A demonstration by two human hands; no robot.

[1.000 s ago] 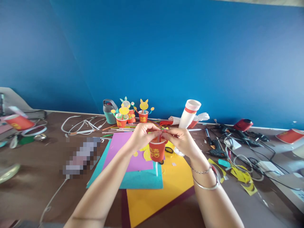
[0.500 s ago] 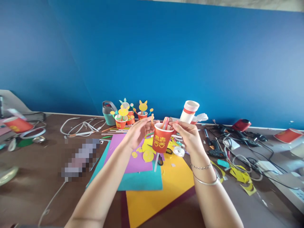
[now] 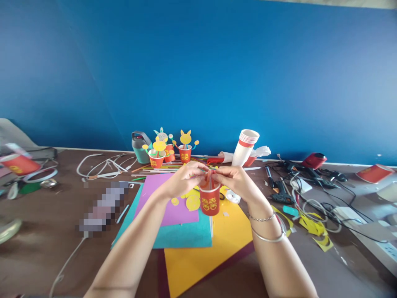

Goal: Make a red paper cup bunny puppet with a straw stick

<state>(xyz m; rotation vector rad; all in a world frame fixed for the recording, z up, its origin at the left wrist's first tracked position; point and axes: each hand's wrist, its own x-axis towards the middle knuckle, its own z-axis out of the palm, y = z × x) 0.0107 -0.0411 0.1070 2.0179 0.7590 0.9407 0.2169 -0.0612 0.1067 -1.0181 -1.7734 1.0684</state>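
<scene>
A red paper cup (image 3: 209, 203) with gold characters is upright in front of me, over the coloured sheets. Orange-red strips (image 3: 212, 177) stand up out of its mouth. At the left side of the rim my left hand (image 3: 186, 180) is closed, thumb and fingers pinching a strip. My right hand (image 3: 235, 182) pinches the strips from the right, its fingertips close to the left ones. What exactly lies between the fingertips is partly hidden. Yellow paper cutouts (image 3: 192, 203) and a white tape roll (image 3: 232, 196) lie just beyond and beside the cup.
Purple (image 3: 151, 198), teal (image 3: 173, 238) and yellow (image 3: 192, 269) sheets overlap on the table. Cups with paper animal figures (image 3: 185, 154) and a stack of white cups (image 3: 243, 153) stand at the back. Glue guns (image 3: 282, 195) with cables and yellow scraps (image 3: 313, 227) lie right.
My hands have come together over the cup, and the strips' ends are drawn in between my fingers. The cup has moved lower, and the clear straw beneath it no longer shows.
</scene>
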